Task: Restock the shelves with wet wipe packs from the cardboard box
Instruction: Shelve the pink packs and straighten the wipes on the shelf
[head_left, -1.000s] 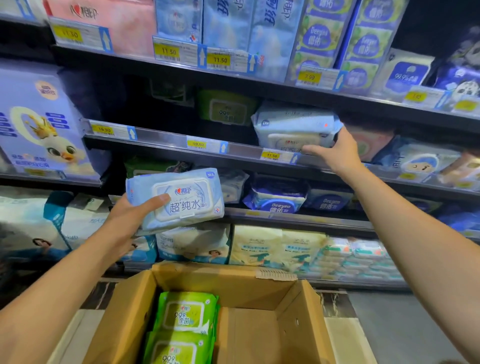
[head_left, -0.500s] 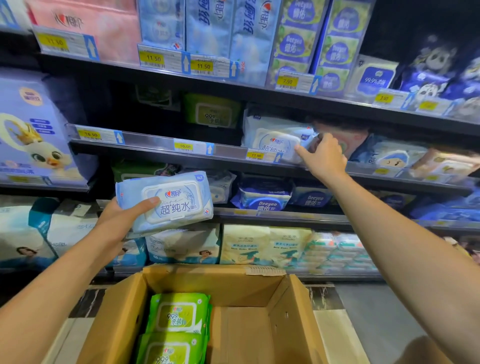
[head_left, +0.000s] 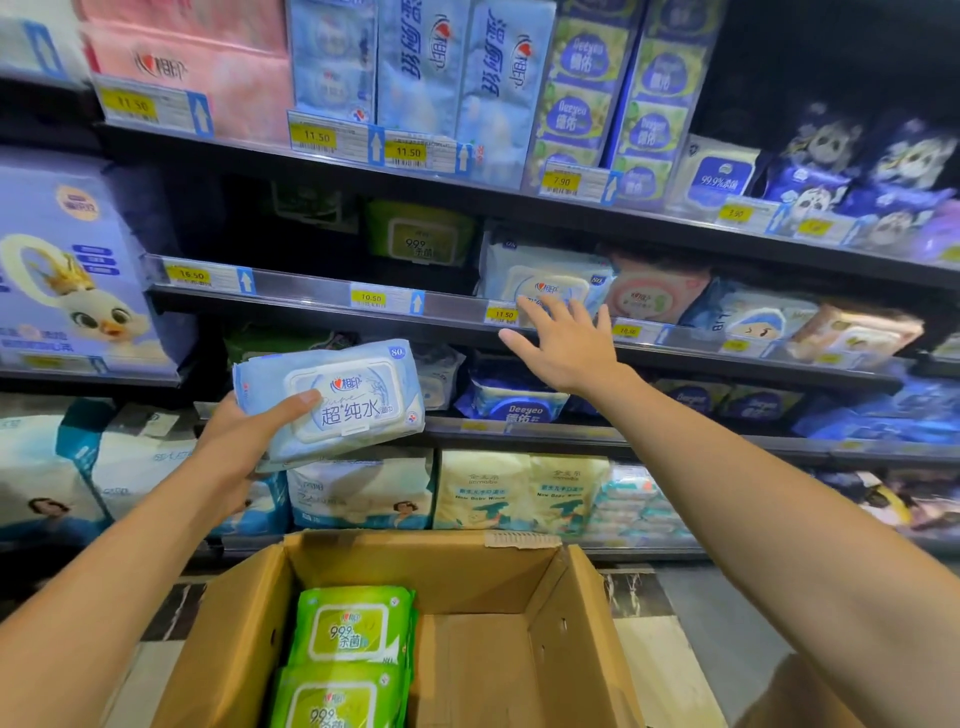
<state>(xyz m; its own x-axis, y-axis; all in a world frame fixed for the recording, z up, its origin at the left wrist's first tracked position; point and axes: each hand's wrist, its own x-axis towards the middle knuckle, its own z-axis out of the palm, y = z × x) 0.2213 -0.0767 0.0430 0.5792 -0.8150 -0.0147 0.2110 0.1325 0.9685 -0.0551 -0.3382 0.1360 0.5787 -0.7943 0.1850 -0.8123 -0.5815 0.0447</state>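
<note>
Left grip (head_left: 241, 441): I see it curled round a blue pack (head_left: 343, 400), thumb across the front, held up before the lower shelves.
Right grip (head_left: 566, 348): open, fingers spread, holding nothing, in front of the middle shelf (head_left: 311, 293) rail.
Shelf pack (head_left: 545, 275): the same blue kind, lying on that shelf just behind my right fingertips, beside a pink pack (head_left: 654, 291).
Box (head_left: 519, 582): open below my arms; two green packs (head_left: 350, 623) lie in its left half, one nearer me.

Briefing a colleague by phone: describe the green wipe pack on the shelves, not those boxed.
Find the shelf rail with the 10.50 tag. Above it, set back in shadow, stands the green pack; the neighbouring pack on its right is pale blue.
</note>
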